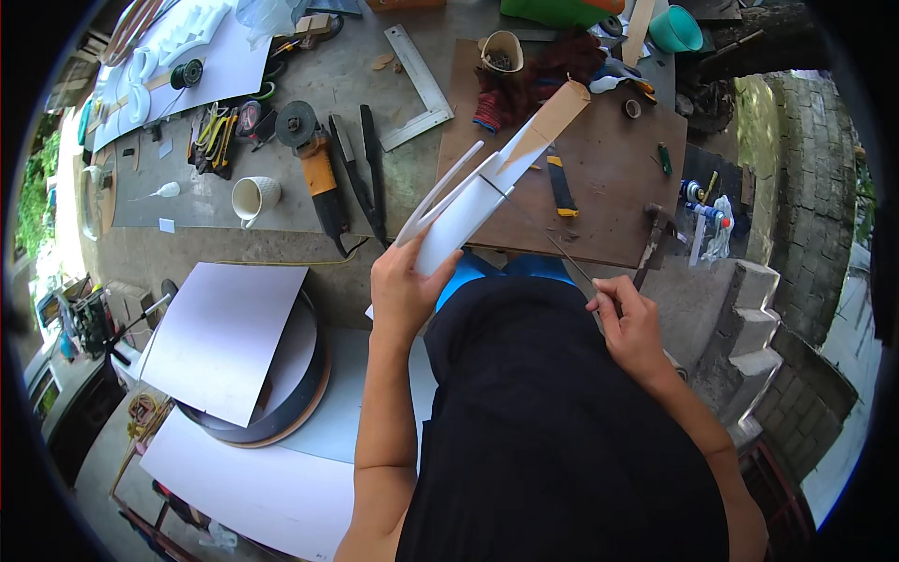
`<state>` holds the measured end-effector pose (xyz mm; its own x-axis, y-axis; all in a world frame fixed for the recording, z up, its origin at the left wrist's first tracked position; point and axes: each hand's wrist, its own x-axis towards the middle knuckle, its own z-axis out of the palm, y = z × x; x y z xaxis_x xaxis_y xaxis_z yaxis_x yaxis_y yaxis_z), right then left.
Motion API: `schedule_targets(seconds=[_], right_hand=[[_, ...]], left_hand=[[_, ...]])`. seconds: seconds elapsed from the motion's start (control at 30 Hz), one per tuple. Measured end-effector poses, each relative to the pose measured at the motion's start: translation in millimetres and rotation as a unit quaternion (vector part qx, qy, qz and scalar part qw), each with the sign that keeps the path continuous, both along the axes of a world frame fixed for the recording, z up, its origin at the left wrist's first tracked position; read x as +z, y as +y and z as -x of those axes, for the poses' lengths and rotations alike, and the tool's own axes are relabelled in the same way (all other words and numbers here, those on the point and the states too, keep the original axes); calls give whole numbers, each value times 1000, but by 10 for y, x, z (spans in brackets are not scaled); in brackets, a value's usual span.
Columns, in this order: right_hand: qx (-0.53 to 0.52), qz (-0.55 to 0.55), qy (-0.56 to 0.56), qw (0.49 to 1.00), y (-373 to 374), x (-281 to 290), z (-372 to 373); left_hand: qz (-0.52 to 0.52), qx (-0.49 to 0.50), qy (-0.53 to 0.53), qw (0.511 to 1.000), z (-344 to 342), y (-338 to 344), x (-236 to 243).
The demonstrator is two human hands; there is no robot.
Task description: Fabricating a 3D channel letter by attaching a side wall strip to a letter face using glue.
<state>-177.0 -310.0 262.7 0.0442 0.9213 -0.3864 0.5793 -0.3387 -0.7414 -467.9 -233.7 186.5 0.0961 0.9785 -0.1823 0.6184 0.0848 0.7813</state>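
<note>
My left hand [403, 286] is closed round the lower end of a long white piece [459, 220], which slants up and away to the right. A brown flat strip [552, 117] forms its far end, and a thin curved white prong [440, 192] stands off its left side. Partway along, a narrow dark line crosses the white face. My right hand [632, 326], held lower and apart from the piece, pinches a thin dark rod [573, 260] between thumb and fingers. The rod points up and left toward the white piece; whether its tip touches is too fine to tell.
Across the bench lie an angle grinder [318, 178], a metal square [421, 89], a yellow-and-black cutter [562, 185], a hammer [654, 239] and a white mug [255, 199]. At left, a white sheet [225, 337] rests on a round drum-like form [309, 375]. Concrete steps [749, 323] stand at right.
</note>
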Motion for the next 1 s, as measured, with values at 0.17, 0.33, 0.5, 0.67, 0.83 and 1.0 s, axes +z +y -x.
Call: schedule_targets(seconds=[0.17,0.33,0.5,0.67,0.83,1.0], right_hand=[[5,-4,-8,1000,-4,20,-5],[7,-4,-5,1000,-9,28,-8],[9,-7,-11,1000,-25,42,-15],[5,24,-10,1000,-17,95,-8],[6,4,-5,1000,-59,65,-13],[1,12,-1,1000,-39,110,6]], left_hand=[[7,2,-2,1000,17,-32,-55],[0,-2,-1,1000,9,-31,-32],[-10,3,-10,1000,-1,-57,-41],[-16,7,-16,1000,-2,-83,-38],[0,10,-10,1000,15,-102,-26],[-8,5,-20,1000,22,-112,-13]])
